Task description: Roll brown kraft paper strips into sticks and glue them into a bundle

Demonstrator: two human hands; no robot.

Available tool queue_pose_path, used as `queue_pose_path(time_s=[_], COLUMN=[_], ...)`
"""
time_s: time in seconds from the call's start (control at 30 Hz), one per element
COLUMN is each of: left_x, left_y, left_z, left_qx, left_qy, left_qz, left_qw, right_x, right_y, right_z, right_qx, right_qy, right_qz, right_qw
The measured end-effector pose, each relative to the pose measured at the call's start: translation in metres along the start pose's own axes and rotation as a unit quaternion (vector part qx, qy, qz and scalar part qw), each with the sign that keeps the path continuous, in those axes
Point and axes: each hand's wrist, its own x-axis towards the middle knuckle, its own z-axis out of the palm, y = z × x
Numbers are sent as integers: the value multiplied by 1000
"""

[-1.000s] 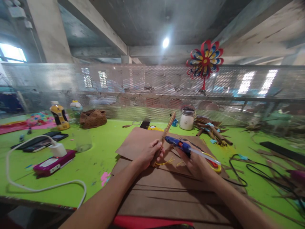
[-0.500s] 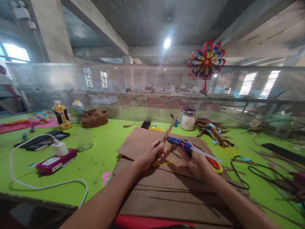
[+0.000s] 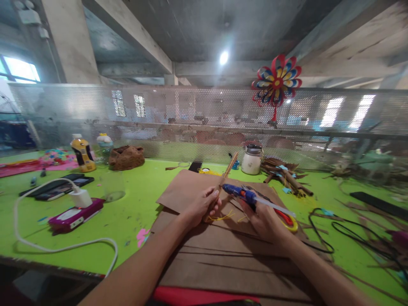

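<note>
My left hand (image 3: pixel 207 205) is closed around the lower end of a thin tan rolled-paper stick (image 3: pixel 230 166), which slants up and to the right. In my right hand (image 3: pixel 259 219) is a blue hot glue gun (image 3: pixel 239 191), with a clear glue stick (image 3: pixel 274 205) poking out of its back. The nozzle points left and is at or very near the stick, just above my left fingers; whether it touches I cannot tell. Yellow strands (image 3: pixel 223 216) lie below my hands on brown paper sheets (image 3: pixel 216 272). Red-and-yellow-handled scissors (image 3: pixel 291 225) lie beside my right hand, partly covered by it.
A white jar (image 3: pixel 251 160) and a pile of brown paper scraps (image 3: pixel 287 175) stand behind. Black cable (image 3: pixel 353 227) loops at right. On the left are a purple power strip (image 3: pixel 76 216) with a white cord, phones (image 3: pixel 60 189), a clear cup (image 3: pixel 114 187) and a yellow bottle (image 3: pixel 83 154).
Both hands, the stick and the glue gun have hardly moved; the nozzle sits slightly further left and lower. A person at the far left edge has gone from view.
</note>
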Motion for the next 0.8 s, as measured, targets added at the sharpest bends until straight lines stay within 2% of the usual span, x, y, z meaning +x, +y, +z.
queue_pose_path(time_s=[0.17,0.33,0.8], left_x=[0,0,0], left_y=[1,2,0], left_z=[0,1,-1], left_qx=[-12,-17,22], left_qy=[-7,-3,-4], left_qz=[0,-1,-3], left_qw=[1000,1000,1000], right_x=[-1,0,0], right_y=[-2,-3,-4], right_z=[-1,-1,-3], right_qx=[-17,-11,-3], right_qy=[-6,-5,-9], right_qz=[-4,20,40], right_qw=[1000,1000,999])
